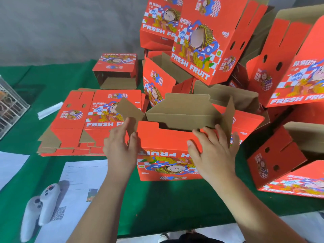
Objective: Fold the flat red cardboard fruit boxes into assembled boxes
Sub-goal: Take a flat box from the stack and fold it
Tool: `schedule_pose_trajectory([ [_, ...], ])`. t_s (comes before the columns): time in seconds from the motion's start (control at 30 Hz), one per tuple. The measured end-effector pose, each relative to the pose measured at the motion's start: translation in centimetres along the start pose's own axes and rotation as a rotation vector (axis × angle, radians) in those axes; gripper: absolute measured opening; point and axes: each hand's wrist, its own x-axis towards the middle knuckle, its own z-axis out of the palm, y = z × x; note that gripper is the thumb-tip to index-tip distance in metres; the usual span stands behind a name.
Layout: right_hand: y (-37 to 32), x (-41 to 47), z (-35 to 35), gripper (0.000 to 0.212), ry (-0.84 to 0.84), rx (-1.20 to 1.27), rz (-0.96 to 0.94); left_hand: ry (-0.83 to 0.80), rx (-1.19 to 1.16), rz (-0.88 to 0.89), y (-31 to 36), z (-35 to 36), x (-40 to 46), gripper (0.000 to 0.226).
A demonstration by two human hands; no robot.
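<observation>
Green cloth covered the table, with a grey wall behind it. Near the front edge stood a half-folded red box, its top open and its brown flaps standing up. The left hand lay against the box's left end, fingers straight and touching the brown side flap there, gripping nothing. The right hand rested flat on the red front panel near the right corner, fingers spread and straight, their tips at the top edge beside the upright right flap.

Just left of the box lay a stack of flat boxes, printed side up. Beyond that stack, one folded box lay on its side with its open mouth facing the camera. Behind and to the right, a pile of finished boxes leaned on one another at various angles, running down the right side of the table.

Printed paper sheets lay at the near left, and two white controllers rested on them. A white strip lay on the cloth farther left, near a wire basket at the edge.
</observation>
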Motion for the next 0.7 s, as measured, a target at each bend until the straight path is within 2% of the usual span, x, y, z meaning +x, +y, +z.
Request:
schedule_pose_trajectory([
  [0.1,-0.8,0.1,-0.7,0.053,0.032,-0.002,-0.018,-0.093,-0.390,-0.138,0.7,-0.1,0.6,0.068],
  [0.17,-2.1,0.2,-1.2,0.054,0.037,0.092,-0.126,-0.089,-0.415,-0.165,1.2,0.2,0.3,0.074],
  [0.23,-3.9,0.2,-1.2,0.058,-0.075,0.232,-0.331,-0.113,-0.303,-0.101,1.1,0.4,0.2,0.050],
  [0.3,-5.2,-0.2,-0.9,0.064,-0.213,0.143,-0.489,-0.202,-0.192,-0.085,0.4,0.2,0.7,0.024],
  [0.37,-5.6,-0.1,-0.3,0.081,-0.283,0.004,-0.533,-0.322,-0.160,-0.178,-0.3,-0.4,1.3,0.014],
  [0.43,-5.5,-0.2,0.0,0.077,-0.274,-0.005,-0.533,-0.347,-0.139,-0.170,-0.8,-0.5,1.4,0.013],
  [0.5,-5.3,-0.5,0.0,0.069,-0.244,0.028,-0.537,-0.310,-0.114,-0.053,-0.6,0.0,0.6,0.035],
  [0.57,-4.9,-0.6,0.0,0.066,-0.249,0.069,-0.541,-0.263,-0.099,0.105,-0.2,0.2,-0.6,0.070],
  [0.63,-4.3,-0.7,-0.4,0.065,-0.248,0.171,-0.527,-0.244,-0.007,0.272,-0.8,0.2,-1.2,0.077],
  [0.7,-3.6,-0.6,-0.9,0.058,-0.143,0.439,-0.442,-0.284,-0.001,0.311,-1.4,-0.3,-1.2,0.073],
])
